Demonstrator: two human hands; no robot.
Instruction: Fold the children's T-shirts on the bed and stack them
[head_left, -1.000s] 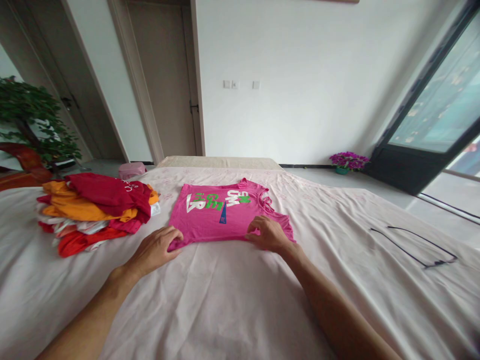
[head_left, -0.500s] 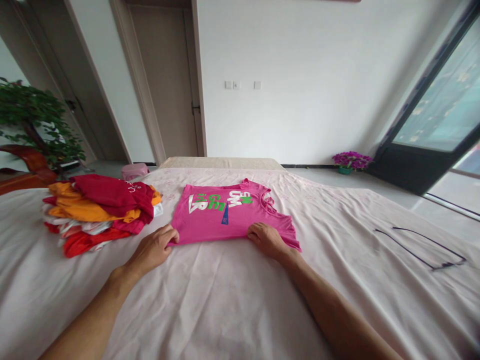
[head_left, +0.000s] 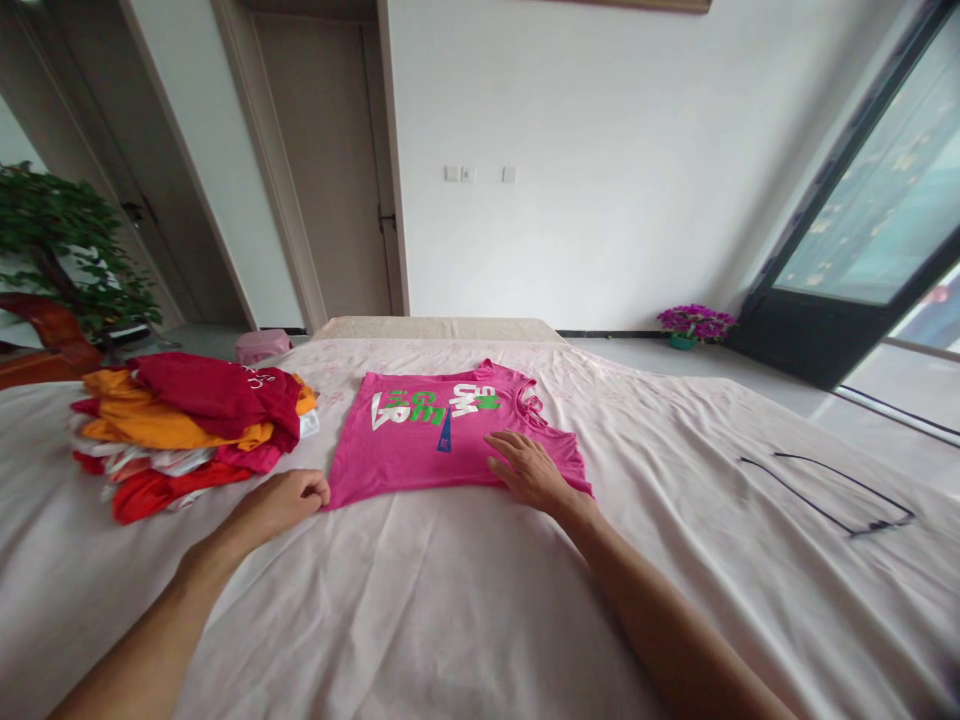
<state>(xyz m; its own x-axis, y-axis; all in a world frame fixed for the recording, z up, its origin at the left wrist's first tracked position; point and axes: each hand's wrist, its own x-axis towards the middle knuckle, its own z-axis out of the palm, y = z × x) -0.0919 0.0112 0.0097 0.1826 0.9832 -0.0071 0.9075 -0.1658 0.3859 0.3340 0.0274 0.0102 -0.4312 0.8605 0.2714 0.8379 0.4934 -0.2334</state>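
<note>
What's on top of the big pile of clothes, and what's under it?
A dark red piece lies on top of the pile, above an orange one. The cloth right under the pile is covered, so I can't tell.

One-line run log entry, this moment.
left hand: pinching near-left corner of pink shirt | right hand: open on shirt | clothes pile: left | glasses: right

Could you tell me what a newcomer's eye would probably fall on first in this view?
Probably the bright pink shirt, spread on the pale cloth in the middle, with the left hand at its near left corner and the right hand on its near edge. Next, perhaps, the heap of red and orange clothes to its left.
</note>
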